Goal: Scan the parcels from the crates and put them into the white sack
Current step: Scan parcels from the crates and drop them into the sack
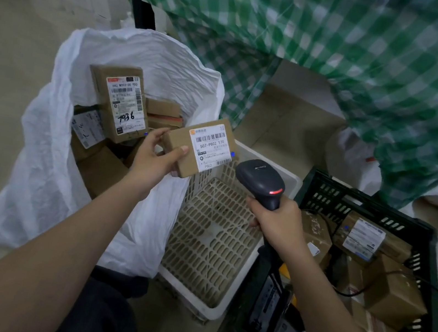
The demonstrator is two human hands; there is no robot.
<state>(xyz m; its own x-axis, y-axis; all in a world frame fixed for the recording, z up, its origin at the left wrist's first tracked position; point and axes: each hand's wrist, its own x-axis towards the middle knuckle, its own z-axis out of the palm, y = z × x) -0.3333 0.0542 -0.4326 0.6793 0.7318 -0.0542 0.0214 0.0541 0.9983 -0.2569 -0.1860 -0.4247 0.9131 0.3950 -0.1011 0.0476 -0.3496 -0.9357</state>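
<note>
Gripping a small brown parcel [200, 148] by its left end, the left hand [155, 159] held it over the near edge of the white sack [46, 166], thumb curled along the front face and fingers wrapped behind. The parcel's white label faced up, printed with a barcode and "507-P802 T70". The right hand [275, 221] was closed round the handle of a dark barcode scanner [261, 180], whose head pointed toward the label from just beside the parcel; a red light glowed on the scanner's side.

The sack stood open on the floor and already held several brown parcels, one labelled box [120, 101] leaning upright against its back wall with "1936" handwritten on it. Beside the sack lay a white crate [217, 307] with a perforated bottom, nothing showing inside it. To its right sat a dark green crate [420, 289] packed with more brown boxes and dark packets, a black cable running across them. A green-and-white checked sheet [346, 56] hung behind everything, draped down to the floor.
</note>
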